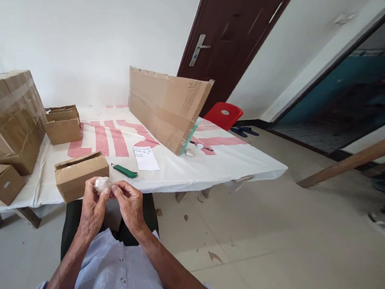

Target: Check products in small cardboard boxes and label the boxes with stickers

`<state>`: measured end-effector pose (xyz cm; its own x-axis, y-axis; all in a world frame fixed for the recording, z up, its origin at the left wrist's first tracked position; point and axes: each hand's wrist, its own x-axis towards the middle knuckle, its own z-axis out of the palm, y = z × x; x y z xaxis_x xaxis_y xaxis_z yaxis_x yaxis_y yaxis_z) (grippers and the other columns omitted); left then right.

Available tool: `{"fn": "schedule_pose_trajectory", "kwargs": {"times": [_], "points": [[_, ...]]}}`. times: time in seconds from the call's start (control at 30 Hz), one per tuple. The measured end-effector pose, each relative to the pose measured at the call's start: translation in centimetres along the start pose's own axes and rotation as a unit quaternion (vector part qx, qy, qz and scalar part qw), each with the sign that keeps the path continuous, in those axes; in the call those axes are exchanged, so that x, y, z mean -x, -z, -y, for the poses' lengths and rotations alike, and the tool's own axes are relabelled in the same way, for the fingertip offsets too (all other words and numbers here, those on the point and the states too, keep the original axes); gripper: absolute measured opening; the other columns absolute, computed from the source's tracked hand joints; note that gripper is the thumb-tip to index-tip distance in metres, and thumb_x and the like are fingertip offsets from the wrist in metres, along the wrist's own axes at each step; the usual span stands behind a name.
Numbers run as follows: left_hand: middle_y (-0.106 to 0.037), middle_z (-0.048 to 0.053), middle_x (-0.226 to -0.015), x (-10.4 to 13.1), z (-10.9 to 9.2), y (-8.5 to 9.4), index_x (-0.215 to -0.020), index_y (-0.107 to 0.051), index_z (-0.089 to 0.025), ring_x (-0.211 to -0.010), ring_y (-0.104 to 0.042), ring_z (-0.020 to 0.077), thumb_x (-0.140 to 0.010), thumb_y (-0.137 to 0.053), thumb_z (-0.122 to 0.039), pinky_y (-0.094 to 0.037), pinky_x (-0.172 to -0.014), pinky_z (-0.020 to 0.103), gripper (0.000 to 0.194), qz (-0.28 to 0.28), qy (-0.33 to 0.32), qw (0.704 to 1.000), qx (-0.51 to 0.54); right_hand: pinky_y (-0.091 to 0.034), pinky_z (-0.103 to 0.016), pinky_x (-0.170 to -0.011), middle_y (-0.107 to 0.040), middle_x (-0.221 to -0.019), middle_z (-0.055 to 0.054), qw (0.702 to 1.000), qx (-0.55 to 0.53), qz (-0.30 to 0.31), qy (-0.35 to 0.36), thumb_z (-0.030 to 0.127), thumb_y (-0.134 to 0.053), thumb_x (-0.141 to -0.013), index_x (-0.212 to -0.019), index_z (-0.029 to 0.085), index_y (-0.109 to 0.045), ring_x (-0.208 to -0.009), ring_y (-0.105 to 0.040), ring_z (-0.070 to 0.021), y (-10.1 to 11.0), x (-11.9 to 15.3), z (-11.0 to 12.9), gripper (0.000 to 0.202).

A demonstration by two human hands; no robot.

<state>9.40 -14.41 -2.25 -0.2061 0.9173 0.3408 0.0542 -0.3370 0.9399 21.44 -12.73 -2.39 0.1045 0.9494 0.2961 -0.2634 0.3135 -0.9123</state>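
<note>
My left hand (92, 212) is wrapped round a small shiny, see-through roll of clear tape (102, 184), held up just off the table's front edge. The fingers of my right hand (129, 204) are pinched together at the roll's right side; what exactly lies between them is too small to see. Just beyond my left hand stands a small cardboard box (82, 176) with a slit along its top. A green utility knife (124, 171) lies on the table to the right of that box, and behind it is a white paper sheet (147, 160) with small drawings.
A large cardboard panel (165, 108) stands upright on the cloth-covered table (238, 160). Beside its right end lie a second clear roll (189, 153) and a pen (205, 147). Taped boxes (11, 115) are stacked at left, and a red chair (224, 115) stands behind the table.
</note>
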Motion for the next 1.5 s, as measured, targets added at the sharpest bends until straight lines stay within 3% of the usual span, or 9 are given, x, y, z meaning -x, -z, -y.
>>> {"fn": "schedule_pose_trajectory", "kwargs": {"times": [0.23,0.57,0.67,0.77,0.93,1.1,1.23,1.33,1.5], "points": [[-0.078,0.008,-0.103,-0.2,-1.1,0.8,-0.109,-0.077,-0.019,-0.088,-0.070,0.0203,-0.087,-0.084,-0.058,-0.058,-0.073,0.029,0.045,0.025,0.031,0.999,0.037,-0.058,-0.029,-0.066,-0.074,-0.073,-0.003,1.000,0.020,-0.009,0.000,0.047,-0.076,-0.087,-0.082,0.020,-0.079,-0.066,-0.065,-0.0169,1.1,-0.2,-0.3,0.028],[-0.079,0.008,-0.098,-0.5,-1.8,2.6,-0.102,-0.079,-0.017,-0.087,-0.072,0.0203,-0.077,-0.094,-0.052,-0.063,-0.076,0.031,0.046,0.067,0.119,0.988,0.076,-0.060,-0.030,-0.070,-0.079,-0.083,-0.004,0.999,0.036,0.015,-0.035,0.047,-0.078,-0.087,-0.090,0.020,-0.082,-0.070,-0.068,-0.0176,1.5,0.1,-1.4,0.027],[-0.077,0.007,-0.093,-0.5,-1.9,2.9,-0.096,-0.079,-0.017,-0.084,-0.071,0.0202,-0.080,-0.091,-0.056,-0.063,-0.073,0.031,0.043,0.069,0.131,0.987,0.064,-0.060,-0.030,-0.073,-0.079,-0.084,-0.004,0.996,0.081,0.023,0.014,0.041,-0.075,-0.092,-0.090,0.021,-0.081,-0.075,-0.071,-0.0181,1.4,0.5,-1.4,0.021],[-0.073,0.005,-0.081,-0.5,-1.3,3.1,-0.085,-0.078,-0.017,-0.077,-0.068,0.0190,-0.081,-0.088,-0.057,-0.063,-0.068,0.030,0.042,0.055,0.138,0.988,0.052,-0.061,-0.030,-0.076,-0.080,-0.089,-0.005,0.980,0.153,0.049,0.121,0.031,-0.069,-0.098,-0.093,0.022,-0.081,-0.080,-0.072,-0.0183,1.1,0.9,-1.1,0.016],[-0.073,0.005,-0.083,-0.4,0.5,2.9,-0.080,-0.078,-0.016,-0.077,-0.066,0.0164,-0.081,-0.090,-0.045,-0.061,-0.072,0.027,0.031,0.014,0.138,0.984,0.110,-0.064,-0.033,-0.084,-0.081,-0.100,-0.010,0.939,0.232,0.065,0.245,0.023,-0.062,-0.103,-0.109,0.022,-0.079,-0.092,-0.076,-0.0204,0.7,1.3,-1.9,0.019],[-0.073,0.004,-0.080,-0.4,0.4,2.1,-0.071,-0.073,-0.017,-0.073,-0.066,0.0156,-0.075,-0.092,-0.039,-0.060,-0.069,0.027,0.030,-0.003,0.144,0.972,0.187,-0.065,-0.036,-0.089,-0.081,-0.106,-0.010,0.931,0.249,0.067,0.258,0.022,-0.058,-0.105,-0.117,0.023,-0.079,-0.097,-0.077,-0.0215,0.7,1.5,-2.5,0.024],[-0.076,0.006,-0.089,-0.3,-0.1,2.2,-0.076,-0.072,-0.017,-0.078,-0.070,0.0167,-0.077,-0.093,-0.047,-0.064,-0.073,0.031,0.036,0.048,0.185,0.958,0.216,-0.065,-0.035,-0.087,-0.080,-0.102,-0.009,0.935,0.238,0.059,0.256,0.023,-0.060,-0.106,-0.114,0.023,-0.080,-0.095,-0.076,-0.0205,1.1,1.3,-2.0,0.022],[-0.076,0.007,-0.090,-0.1,-0.1,2.7,-0.086,-0.076,-0.016,-0.079,-0.070,0.0173,-0.079,-0.092,-0.055,-0.066,-0.070,0.031,0.042,0.082,0.206,0.960,0.172,-0.064,-0.034,-0.084,-0.080,-0.100,-0.008,0.937,0.231,0.076,0.253,0.022,-0.061,-0.105,-0.114,0.023,-0.081,-0.092,-0.076,-0.0198,1.6,1.0,-1.7,0.021],[-0.075,0.004,-0.086,-0.1,0.3,2.9,-0.082,-0.073,-0.017,-0.077,-0.071,0.0158,-0.076,-0.096,-0.050,-0.066,-0.070,0.029,0.041,0.057,0.212,0.955,0.201,-0.065,-0.035,-0.081,-0.079,-0.108,-0.009,0.944,0.230,0.092,0.217,0.029,-0.068,-0.103,-0.122,0.024,-0.079,-0.087,-0.074,-0.0192,2.4,1.2,-1.3,0.023]]}}
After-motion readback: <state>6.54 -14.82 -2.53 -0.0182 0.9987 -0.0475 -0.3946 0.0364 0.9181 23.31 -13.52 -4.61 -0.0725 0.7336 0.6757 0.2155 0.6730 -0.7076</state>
